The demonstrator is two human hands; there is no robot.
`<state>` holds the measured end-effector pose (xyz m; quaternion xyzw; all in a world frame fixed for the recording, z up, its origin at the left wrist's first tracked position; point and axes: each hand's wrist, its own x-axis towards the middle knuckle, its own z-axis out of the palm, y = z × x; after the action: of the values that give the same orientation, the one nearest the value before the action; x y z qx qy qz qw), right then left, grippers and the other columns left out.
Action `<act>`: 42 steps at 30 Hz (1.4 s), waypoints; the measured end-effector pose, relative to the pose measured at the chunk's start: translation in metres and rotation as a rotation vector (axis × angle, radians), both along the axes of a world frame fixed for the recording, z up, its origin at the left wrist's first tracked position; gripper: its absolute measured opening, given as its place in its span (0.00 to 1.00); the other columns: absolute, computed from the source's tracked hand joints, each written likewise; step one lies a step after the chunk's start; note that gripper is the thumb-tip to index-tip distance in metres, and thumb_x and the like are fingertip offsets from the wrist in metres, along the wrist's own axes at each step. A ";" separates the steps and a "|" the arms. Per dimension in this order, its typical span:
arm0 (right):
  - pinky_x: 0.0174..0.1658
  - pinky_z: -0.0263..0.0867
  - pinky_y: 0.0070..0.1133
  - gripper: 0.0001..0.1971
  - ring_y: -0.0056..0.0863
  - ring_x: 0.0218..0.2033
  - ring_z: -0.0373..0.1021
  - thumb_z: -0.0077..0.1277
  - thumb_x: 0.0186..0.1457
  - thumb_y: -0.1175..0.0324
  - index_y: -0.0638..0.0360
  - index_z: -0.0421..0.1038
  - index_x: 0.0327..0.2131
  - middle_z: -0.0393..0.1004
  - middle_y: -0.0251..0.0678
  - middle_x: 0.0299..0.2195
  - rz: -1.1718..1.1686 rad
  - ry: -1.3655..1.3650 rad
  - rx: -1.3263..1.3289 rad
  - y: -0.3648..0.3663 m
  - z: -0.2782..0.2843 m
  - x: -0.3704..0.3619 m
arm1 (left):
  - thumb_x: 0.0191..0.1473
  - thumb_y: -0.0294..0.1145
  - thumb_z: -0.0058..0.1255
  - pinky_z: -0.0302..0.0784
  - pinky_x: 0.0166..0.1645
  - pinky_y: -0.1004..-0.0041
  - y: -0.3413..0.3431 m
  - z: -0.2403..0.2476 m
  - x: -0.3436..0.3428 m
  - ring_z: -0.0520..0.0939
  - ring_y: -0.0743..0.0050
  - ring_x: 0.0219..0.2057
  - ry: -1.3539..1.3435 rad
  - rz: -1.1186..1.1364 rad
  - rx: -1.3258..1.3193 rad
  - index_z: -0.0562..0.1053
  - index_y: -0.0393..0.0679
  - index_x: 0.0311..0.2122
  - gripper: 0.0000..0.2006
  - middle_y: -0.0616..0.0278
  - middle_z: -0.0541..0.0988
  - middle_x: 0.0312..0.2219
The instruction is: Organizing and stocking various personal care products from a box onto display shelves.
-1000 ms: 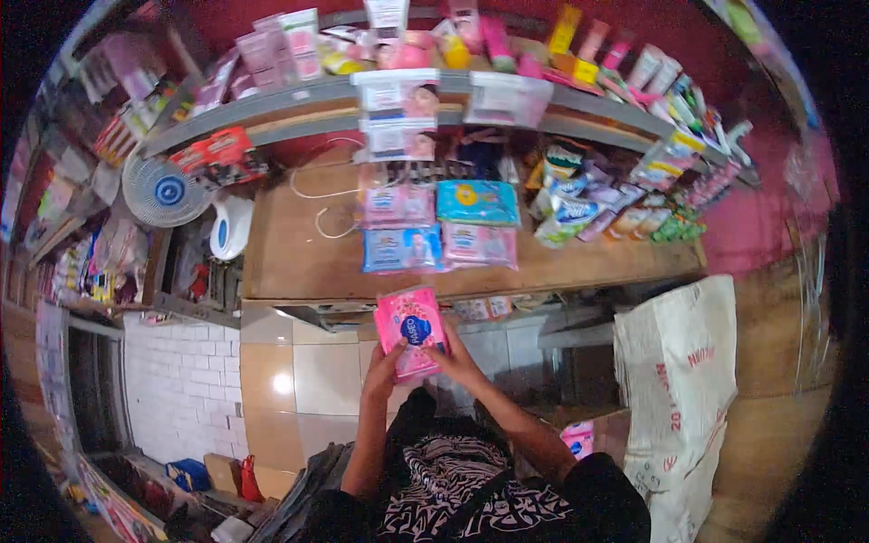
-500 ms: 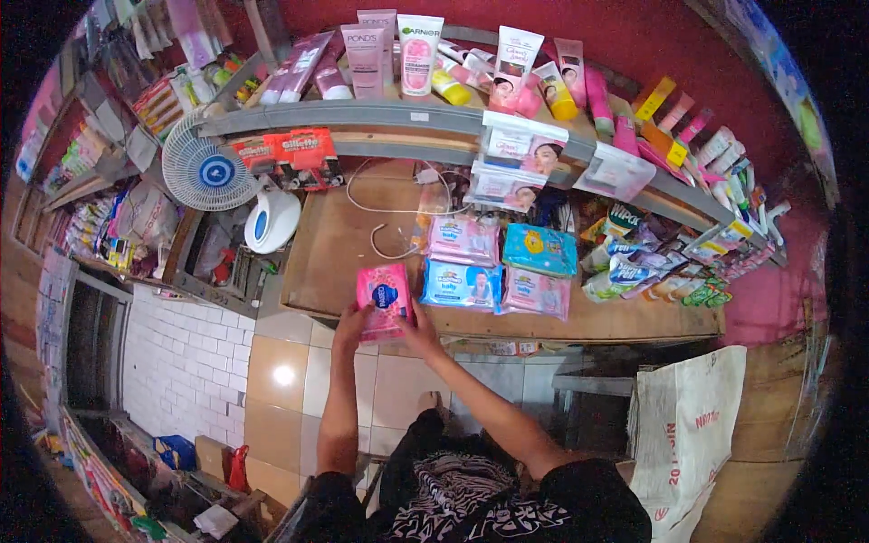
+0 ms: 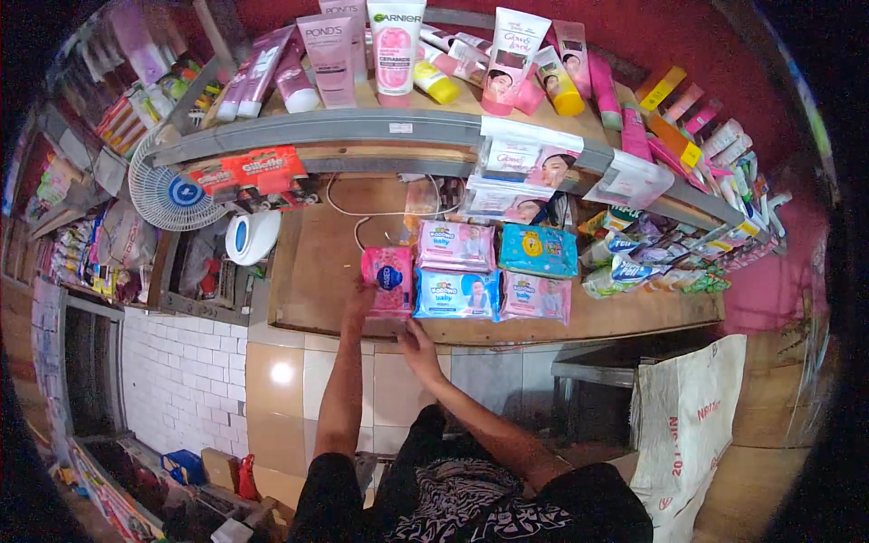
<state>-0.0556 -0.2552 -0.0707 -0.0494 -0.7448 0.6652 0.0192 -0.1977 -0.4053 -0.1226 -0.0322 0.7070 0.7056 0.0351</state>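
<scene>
A pink wipes pack (image 3: 389, 282) with a dark blue label lies upright-turned on the wooden shelf board (image 3: 312, 271), left of the other packs. My left hand (image 3: 358, 300) grips its left edge near the lower corner. Beside it, a light pink pack (image 3: 455, 244) and a teal pack (image 3: 538, 249) form a back row. In front of these lie a blue pack (image 3: 457, 294) and another pink pack (image 3: 536, 299). My right hand (image 3: 420, 351) is off the pack, just before the board's front edge, empty with its fingers loosely apart.
A raised grey-edged shelf (image 3: 362, 122) with cosmetic tubes crosses behind the packs. Red razor packs (image 3: 258, 174) and sachets hang from it. A white cable (image 3: 362, 217) lies behind. A white fan (image 3: 186, 185) stands left; a white sack (image 3: 688, 425) is at lower right.
The pink pack, held in both hands before, has moved back onto the board and straightened beside the blue pack. My right hand has let go and drawn back toward me. The view has shifted slightly.
</scene>
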 end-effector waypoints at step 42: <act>0.34 0.66 0.18 0.07 0.22 0.33 0.71 0.42 0.55 0.76 0.63 0.68 0.37 0.73 0.34 0.33 -0.170 -0.197 -0.253 0.082 -0.008 0.117 | 0.52 0.28 0.47 0.64 0.51 0.73 0.010 -0.031 0.030 0.70 0.70 0.47 0.217 0.068 -0.198 0.63 0.34 0.52 0.21 0.56 0.71 0.45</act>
<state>0.0609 -0.1733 -0.0791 -0.1789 -0.6464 0.7417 -0.0040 -0.1675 -0.3954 -0.1536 0.0169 0.7712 0.6326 -0.0689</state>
